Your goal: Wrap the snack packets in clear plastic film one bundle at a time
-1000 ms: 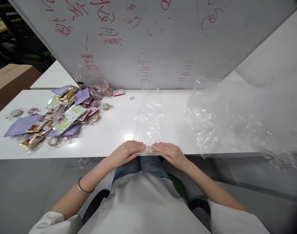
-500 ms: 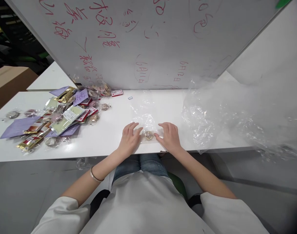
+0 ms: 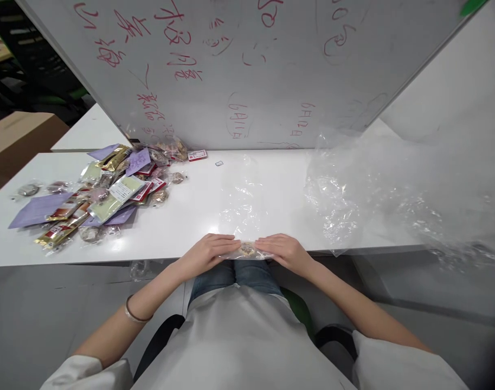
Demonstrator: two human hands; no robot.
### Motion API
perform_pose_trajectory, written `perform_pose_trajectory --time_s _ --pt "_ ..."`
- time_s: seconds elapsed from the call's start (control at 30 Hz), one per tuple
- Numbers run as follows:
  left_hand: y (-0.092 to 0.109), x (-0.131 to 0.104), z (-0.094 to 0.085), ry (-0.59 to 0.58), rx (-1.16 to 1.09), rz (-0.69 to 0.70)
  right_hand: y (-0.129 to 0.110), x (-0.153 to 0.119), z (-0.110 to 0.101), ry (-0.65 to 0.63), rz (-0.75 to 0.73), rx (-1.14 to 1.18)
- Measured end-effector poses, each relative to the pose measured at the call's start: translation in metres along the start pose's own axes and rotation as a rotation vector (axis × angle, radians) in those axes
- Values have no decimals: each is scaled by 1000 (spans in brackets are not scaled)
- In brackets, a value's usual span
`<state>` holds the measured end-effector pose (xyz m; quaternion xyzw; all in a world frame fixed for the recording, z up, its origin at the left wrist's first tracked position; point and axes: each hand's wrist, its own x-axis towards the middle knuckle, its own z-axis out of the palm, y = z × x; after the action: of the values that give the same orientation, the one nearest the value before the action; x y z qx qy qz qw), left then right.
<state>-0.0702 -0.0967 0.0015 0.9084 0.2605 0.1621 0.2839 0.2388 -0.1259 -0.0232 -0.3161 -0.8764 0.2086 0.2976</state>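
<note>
At the table's front edge lies a small round wrapped snack (image 3: pixel 247 249), brownish-gold, inside clear plastic film (image 3: pixel 244 203) that stretches back across the white table. My left hand (image 3: pixel 210 251) grips the near end of the film just left of the snack, fingers together and pointing inward. On the other side, my right hand (image 3: pixel 287 252) pinches the film in the same way. Both thumbs are mostly hidden under the fingers and the film. The snack shows in the gap between the two sets of fingertips.
To the left is a heap of packaged snacks (image 3: pixel 117 189), with purple, gold and red wrappers. A large crumpled plastic sheet (image 3: pixel 336 200) covers the right side. Behind stands a whiteboard (image 3: pixel 271 81) with red writing. A small label (image 3: pixel 219 163) lies near its foot.
Both hands have come toward my body to the table edge, bringing the snack and the near end of the film along. Their fingers, curved and apart before, are now closed on the film.
</note>
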Motion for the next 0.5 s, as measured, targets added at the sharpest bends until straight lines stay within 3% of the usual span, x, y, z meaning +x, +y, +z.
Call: perform_pose_trajectory --time_s 0.13,0.27,0.37,0.5 --pt "-6 17 -6 130 -225 -259 5 22 -9 49 326 259" --pt "-11 41 -4 304 -154 -527 10 56 -13 132 669 371" --pt "-15 54 -2 367 -35 -569 14 74 -10 170 833 312" --pt "-21 64 -4 301 190 -530 14 82 -6 185 901 158"
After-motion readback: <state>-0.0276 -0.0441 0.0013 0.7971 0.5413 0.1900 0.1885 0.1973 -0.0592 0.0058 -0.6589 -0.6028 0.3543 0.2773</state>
